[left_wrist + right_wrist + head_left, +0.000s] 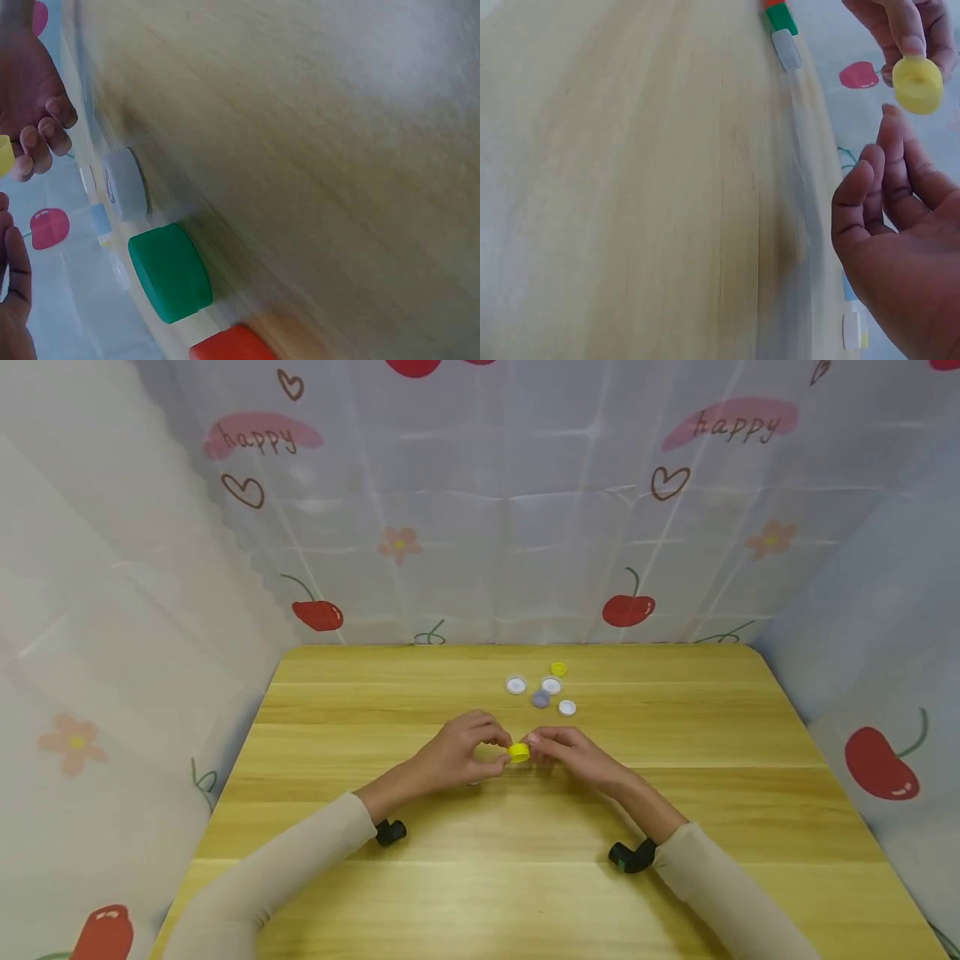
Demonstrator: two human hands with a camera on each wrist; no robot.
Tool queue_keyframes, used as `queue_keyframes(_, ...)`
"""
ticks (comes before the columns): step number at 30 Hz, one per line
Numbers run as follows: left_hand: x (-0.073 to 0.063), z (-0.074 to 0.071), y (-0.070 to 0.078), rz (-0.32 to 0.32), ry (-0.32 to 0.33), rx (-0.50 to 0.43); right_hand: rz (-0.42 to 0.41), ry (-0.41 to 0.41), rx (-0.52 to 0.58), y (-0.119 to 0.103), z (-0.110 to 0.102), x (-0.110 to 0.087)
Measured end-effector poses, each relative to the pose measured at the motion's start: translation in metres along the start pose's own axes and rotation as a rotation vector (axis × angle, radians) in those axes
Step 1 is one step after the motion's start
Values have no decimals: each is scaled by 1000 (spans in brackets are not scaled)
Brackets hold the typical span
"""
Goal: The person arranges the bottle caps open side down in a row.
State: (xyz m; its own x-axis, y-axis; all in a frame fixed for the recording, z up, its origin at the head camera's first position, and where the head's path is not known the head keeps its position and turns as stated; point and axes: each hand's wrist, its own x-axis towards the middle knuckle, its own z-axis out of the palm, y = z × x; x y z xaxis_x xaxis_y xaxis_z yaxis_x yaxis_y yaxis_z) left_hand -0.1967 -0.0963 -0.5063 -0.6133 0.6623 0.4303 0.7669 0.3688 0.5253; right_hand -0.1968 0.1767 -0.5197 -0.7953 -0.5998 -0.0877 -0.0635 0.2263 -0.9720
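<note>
A small yellow bottle cap (519, 752) is held above the table, pinched between the thumb and fingers of my left hand (467, 750). In the right wrist view the yellow cap (918, 86) hangs from the left thumb, its side facing the camera. My right hand (573, 753) is close on the cap's other side, fingers loosely bent and fingertips right by its edge. Below the hands, the left wrist view shows a white cap (125, 184), a green cap (171, 273) and a red cap (234, 345) in a row on the table.
Toward the back lie another yellow cap (558, 669), a bluish-grey disc (541, 699) and several white round pieces (567, 707). A translucent strip (799, 187) runs along the wooden table (525, 893). Printed curtains (480, 568) surround the table at its back and sides.
</note>
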Motion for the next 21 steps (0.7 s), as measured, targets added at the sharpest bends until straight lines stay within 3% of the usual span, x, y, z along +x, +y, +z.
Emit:
queue_keyframes(2, 1, 0, 1, 102, 39, 90, 7, -33, 40, -1, 0, -1)
queue_keyframes(4, 2, 0, 1, 158, 67, 134, 10, -53, 85, -2, 1, -2)
queue_keyframes(8, 2, -2, 3, 209, 91, 156, 6, -67, 159, -2, 5, -4)
queue_keyframes(11, 2, -1, 4, 207, 76, 149, 3, -57, 183, 0, 7, -5)
queue_keyframes(14, 1, 1, 6, 124, 47, 96, -12, -22, 171, 2, 9, -5)
queue_keyframes(21, -4, 8, 11, -309, -25, -260, -157, 122, -4, 0, 11, -9)
